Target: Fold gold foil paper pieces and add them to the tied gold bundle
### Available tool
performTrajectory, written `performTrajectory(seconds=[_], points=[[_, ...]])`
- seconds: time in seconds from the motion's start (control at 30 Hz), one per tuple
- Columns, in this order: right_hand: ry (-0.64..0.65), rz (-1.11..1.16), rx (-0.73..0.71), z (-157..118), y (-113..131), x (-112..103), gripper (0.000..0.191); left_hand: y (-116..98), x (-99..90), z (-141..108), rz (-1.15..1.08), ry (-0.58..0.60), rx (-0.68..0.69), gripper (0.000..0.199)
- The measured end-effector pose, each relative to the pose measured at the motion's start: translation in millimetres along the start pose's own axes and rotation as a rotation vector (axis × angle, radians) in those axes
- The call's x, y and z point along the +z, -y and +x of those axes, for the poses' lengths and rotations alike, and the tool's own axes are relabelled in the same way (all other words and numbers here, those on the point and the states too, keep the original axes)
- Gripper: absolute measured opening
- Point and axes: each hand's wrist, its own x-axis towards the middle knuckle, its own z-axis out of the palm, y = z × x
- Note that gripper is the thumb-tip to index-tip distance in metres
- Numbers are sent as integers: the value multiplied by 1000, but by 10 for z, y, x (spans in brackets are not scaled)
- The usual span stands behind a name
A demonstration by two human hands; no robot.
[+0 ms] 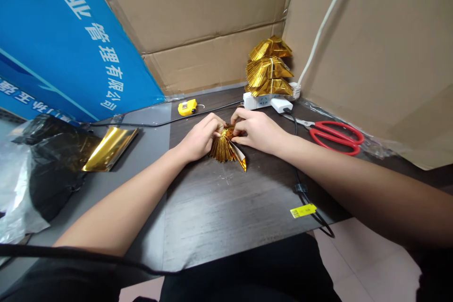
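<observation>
A pleated bundle of gold foil fans out toward me above the dark tabletop, in the middle of the view. My left hand pinches its gathered top from the left, with the fingers closed. On the other side, my right hand has its fingers bent and closed on the right part of the same bundle. One foil strip with a pale inner side sticks out at the lower right of the fan. My fingertips partly hide the gathered part.
Gold foil bundles are stacked on a white power strip at the back. Red-handled scissors lie right, a yellow tape measure behind. Gold sheets and a black bag are left. A cable with a yellow tag hangs right.
</observation>
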Motion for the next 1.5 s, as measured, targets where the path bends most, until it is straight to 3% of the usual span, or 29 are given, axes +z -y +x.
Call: performTrajectory(seconds=[0.37, 1.03, 1.33, 1.5], points=[[45, 11, 30, 1, 39, 10, 11, -19, -16, 22, 6, 19, 3, 23], [4, 125, 36, 12, 22, 47, 11, -21, -9, 4, 21, 12, -15, 17], [0, 107, 76, 14, 57, 49, 13, -64, -70, 55, 285, 7, 118, 19], [-20, 94, 112, 37, 60, 72, 14, -136, -153, 113, 447, 76, 116, 21]])
